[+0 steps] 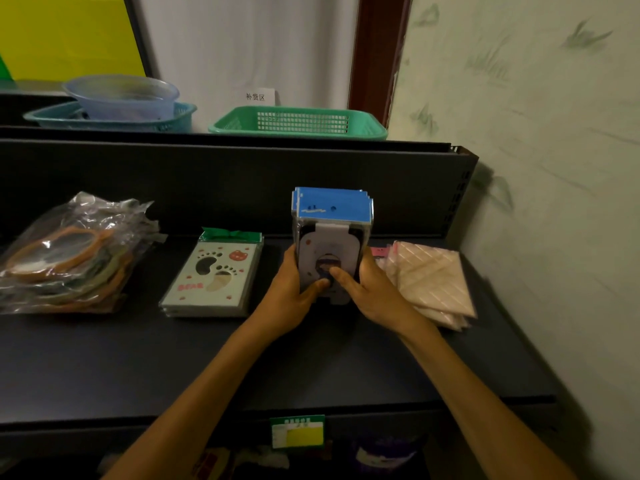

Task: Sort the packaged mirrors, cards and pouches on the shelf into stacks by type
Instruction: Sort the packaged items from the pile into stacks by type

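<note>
1. A bundle of blue-topped packages [332, 237] is being held upright on the shelf [242, 368] between the left hand [289, 292] and the right hand [372, 292] — each grip is being pressed flat against a side, thumbs on the front face.
2. The edges are apparently being squared; next, the bundle is probably to be laid down in the gap as its own stack, kept even.
3. Beside it, the paw-print cards [211, 278] and pink pouches [433, 278] are lying stacked.
4. Farther left, the bagged mirrors [69, 254] are lying heaped.
</note>
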Tool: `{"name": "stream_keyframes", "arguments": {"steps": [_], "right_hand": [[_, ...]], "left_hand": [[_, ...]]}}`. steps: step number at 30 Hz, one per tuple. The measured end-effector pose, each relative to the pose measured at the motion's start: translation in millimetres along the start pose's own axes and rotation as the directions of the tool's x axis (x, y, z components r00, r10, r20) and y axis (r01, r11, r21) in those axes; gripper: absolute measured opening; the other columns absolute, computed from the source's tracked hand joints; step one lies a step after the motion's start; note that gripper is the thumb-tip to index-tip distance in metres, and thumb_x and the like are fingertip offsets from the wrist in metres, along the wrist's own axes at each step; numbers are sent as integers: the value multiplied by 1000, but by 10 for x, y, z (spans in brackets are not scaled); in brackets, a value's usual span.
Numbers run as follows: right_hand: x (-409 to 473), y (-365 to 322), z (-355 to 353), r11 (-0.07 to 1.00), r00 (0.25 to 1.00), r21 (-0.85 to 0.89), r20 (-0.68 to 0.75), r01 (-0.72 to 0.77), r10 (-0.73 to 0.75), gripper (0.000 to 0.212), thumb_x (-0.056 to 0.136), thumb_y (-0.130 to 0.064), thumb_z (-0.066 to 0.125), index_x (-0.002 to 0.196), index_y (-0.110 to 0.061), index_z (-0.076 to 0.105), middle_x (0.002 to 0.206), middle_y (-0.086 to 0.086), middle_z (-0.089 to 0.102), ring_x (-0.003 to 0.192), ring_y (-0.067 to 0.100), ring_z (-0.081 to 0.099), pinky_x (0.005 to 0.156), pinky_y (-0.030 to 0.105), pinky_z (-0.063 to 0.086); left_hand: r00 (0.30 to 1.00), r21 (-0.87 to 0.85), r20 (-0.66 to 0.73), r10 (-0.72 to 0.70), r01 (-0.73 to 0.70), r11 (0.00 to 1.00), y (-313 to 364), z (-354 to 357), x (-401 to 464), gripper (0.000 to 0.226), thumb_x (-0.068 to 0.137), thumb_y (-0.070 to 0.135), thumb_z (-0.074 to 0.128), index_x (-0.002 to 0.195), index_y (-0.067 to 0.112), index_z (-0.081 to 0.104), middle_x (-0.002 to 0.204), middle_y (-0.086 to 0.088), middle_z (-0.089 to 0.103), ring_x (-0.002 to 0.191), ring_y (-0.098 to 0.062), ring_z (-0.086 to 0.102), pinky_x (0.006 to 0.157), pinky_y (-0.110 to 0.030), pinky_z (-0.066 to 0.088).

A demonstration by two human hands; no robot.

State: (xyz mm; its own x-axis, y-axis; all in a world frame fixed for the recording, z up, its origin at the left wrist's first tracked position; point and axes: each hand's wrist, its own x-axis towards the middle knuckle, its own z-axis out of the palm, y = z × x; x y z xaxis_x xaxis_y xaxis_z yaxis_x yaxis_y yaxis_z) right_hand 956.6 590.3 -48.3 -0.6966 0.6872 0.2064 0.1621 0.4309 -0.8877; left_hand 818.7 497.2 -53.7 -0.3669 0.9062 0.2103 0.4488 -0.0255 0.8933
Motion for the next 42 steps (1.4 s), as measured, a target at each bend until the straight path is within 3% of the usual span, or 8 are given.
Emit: {"name": "stream_keyframes", "arguments": {"steps": [6,10,13,17,24,27,32,42], "right_hand": [[17,-45,-26,993,992,35,-45,-117,118,50,91,-35,57,133,-20,35,125,-3,55,96,-2,57,67,12,51],[102,-69,-34,971,975,-91,-21,-223,222,45,91,-40,55,127,-14,46,113,-4,60,88,3,60,57,12,48],[192,-89,7,954,969,-179,5,-241,246,41,92,-40,54,127,-17,54,113,-2,63,96,7,61,60,11,43],[229,-103,86,920,937,-181,-23,-346,348,38,94,-41,51,121,-15,59,95,-3,64,70,-1,54,54,13,39],[284,-124,123,839,893,-320,-63,-441,446,49,93,-49,46,118,-9,61,111,12,64,87,17,57,81,30,45],[270,-137,110,821,908,-396,-102,-412,406,48,91,-52,47,115,-13,62,110,10,63,90,18,59,81,31,49],[76,-208,-110,701,973,-680,-212,-216,94,40,91,-47,49,119,-21,55,119,1,54,111,18,51,98,34,38],[-603,62,-747,617,947,-732,-314,-289,71,65,78,-61,30,127,-24,51,131,-1,52,120,19,45,104,35,30]], "left_hand": [[999,124,-20,-36,38,992,75,-59,6,62,86,26,66,138,25,33,124,13,48,109,-2,49,68,-8,43],[973,236,-31,-230,231,944,97,-124,87,62,79,45,69,130,20,46,121,-4,59,93,-12,60,67,-25,55],[939,250,-13,-344,336,908,153,-123,140,51,83,40,68,125,17,51,96,0,62,69,-4,56,51,-17,44],[904,287,-38,-427,419,861,171,-138,233,45,83,41,67,116,13,58,94,-3,64,65,-6,52,51,-19,38],[850,388,-68,-523,505,771,148,-151,303,51,81,53,64,111,13,59,80,0,56,67,-11,52,54,-25,36],[903,461,-67,-423,404,790,188,-182,256,56,82,53,63,118,10,55,95,-3,60,77,-12,54,60,-23,40],[990,644,-104,-91,137,752,239,-202,199,68,83,53,61,138,19,41,140,-7,44,126,-27,42,103,-41,37],[977,711,154,148,-213,670,488,276,140,63,88,53,51,140,20,38,143,-4,42,131,-23,37,109,-39,28]]}}
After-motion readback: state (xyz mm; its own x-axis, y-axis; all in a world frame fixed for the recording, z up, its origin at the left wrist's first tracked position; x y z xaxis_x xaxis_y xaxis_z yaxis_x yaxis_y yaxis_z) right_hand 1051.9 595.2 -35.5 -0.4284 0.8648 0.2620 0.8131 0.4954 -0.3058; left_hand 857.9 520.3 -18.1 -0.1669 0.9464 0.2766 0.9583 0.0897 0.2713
